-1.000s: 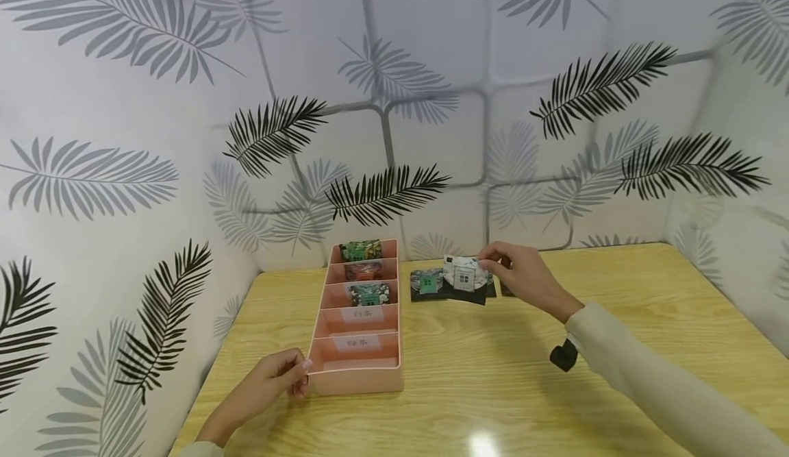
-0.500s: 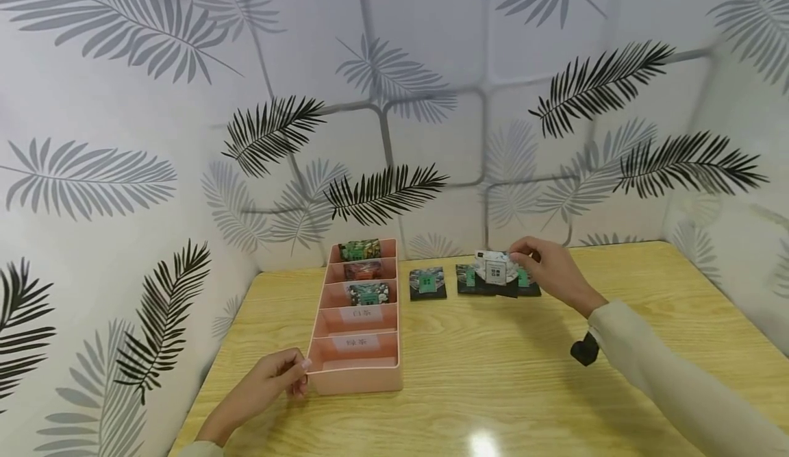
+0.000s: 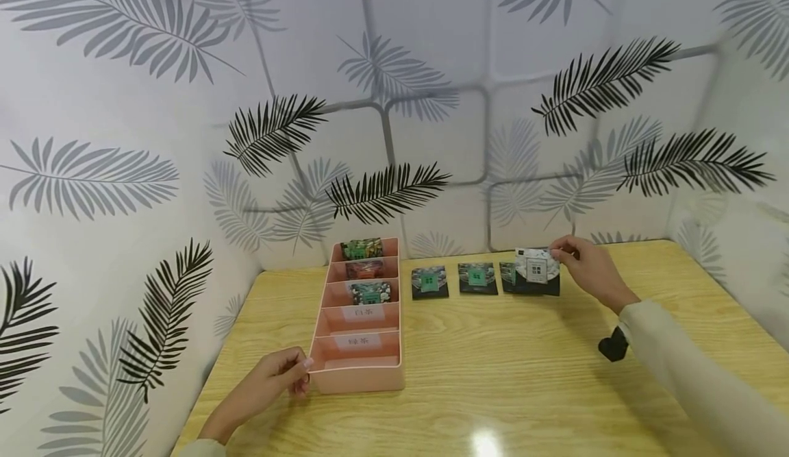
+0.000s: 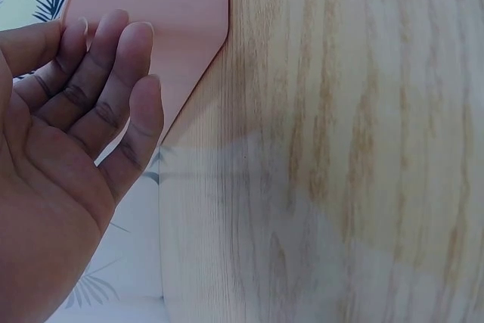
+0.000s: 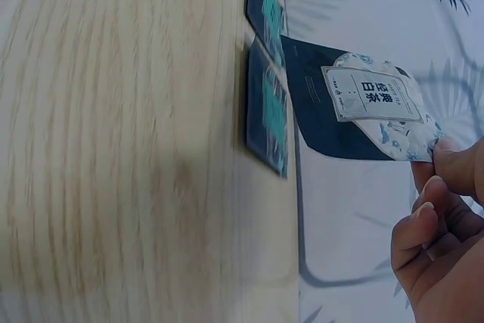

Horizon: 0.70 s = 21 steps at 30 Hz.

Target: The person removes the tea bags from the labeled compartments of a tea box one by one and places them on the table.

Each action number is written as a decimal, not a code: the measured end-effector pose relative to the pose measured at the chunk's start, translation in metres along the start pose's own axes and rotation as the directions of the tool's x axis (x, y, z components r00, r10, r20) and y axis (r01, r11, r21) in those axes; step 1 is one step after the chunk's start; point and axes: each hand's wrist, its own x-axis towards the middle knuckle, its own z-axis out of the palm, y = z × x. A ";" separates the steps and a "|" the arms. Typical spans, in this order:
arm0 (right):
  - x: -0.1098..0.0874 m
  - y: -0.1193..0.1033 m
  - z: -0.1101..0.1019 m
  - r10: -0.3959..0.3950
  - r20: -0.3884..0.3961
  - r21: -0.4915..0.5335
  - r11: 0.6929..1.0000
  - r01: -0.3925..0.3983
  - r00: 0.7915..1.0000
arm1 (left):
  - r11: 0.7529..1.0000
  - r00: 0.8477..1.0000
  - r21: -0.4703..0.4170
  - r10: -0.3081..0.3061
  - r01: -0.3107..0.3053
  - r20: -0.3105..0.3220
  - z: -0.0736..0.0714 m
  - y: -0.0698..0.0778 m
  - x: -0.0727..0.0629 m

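My right hand (image 3: 588, 272) pinches one corner of a black-and-white tea sachet (image 3: 536, 279) between thumb and fingertips. In the right wrist view, the sachet (image 5: 318, 104) hangs over the table's back edge, its printed label facing the camera. It overlaps one of three dark tea sachets with green labels (image 3: 430, 283) lying in a row on the table. At the near left corner of a pink divided box (image 3: 360, 379), my left hand (image 3: 271, 378) holds the rim between thumb and index finger. The other fingers of the left hand (image 4: 76, 126) lie loosely curved beside the box wall.
Tea sachets (image 3: 370, 294) stand in the box's three far compartments. Both near compartments have white paper labels (image 3: 357, 341) on their walls. The box rests on a wood-grain table (image 3: 493, 375) with a leaf-patterned wall (image 3: 431, 142) close behind.
My right hand has moved rightward along the row with the black-and-white tea sachet, uncovering the middle green-labelled sachet. The left hand stays at the box corner.
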 end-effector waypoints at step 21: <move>0.006 0.056 -0.013 0.125 0.041 -0.124 0.985 -0.119 0.991 | 1.000 1.000 0.001 0.023 -0.023 0.012 -0.002 -0.002 -0.001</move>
